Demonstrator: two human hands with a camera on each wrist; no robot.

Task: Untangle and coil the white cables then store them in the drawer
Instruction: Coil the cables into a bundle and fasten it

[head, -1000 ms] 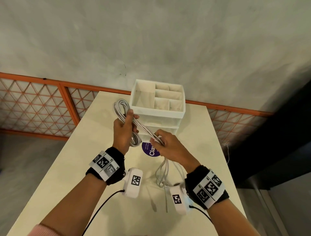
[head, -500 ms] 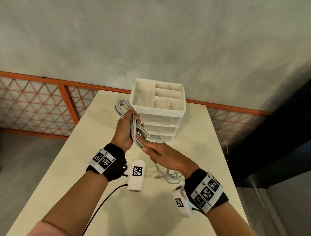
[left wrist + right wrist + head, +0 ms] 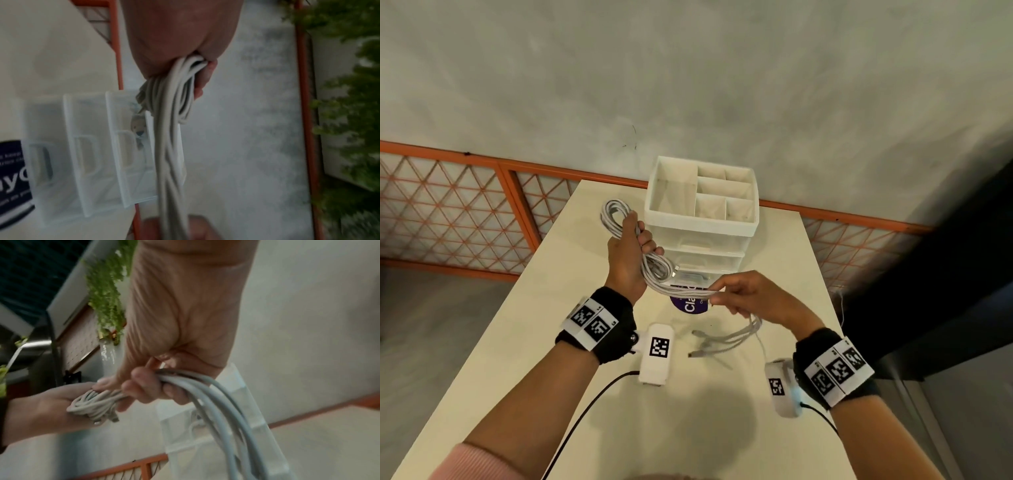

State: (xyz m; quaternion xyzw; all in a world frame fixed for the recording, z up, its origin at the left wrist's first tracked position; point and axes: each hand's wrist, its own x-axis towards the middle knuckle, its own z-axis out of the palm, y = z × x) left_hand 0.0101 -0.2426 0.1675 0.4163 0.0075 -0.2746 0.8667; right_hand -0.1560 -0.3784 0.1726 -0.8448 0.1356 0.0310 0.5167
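Observation:
My left hand (image 3: 631, 253) grips a coil of white cables (image 3: 616, 216) above the table, just left of the white drawer unit (image 3: 702, 222). The same coil (image 3: 176, 91) hangs from that fist in the left wrist view. Several strands run from the coil to my right hand (image 3: 743, 298), whose fingers curl round the bunch (image 3: 185, 381). Below the right hand the loose cable ends (image 3: 722, 342) trail onto the table with their plugs showing. The drawers look shut in the head view.
The drawer unit has an open compartment tray (image 3: 722, 192) on top and stands at the far end of the cream table (image 3: 551, 342). A purple round label (image 3: 688, 305) lies in front of it. An orange lattice railing (image 3: 448, 212) runs behind; floor drops off on both sides.
My right hand has pulled away from the left hand, toward me and to the right, drawing the strands out level. The loose ends now lie further right on the table.

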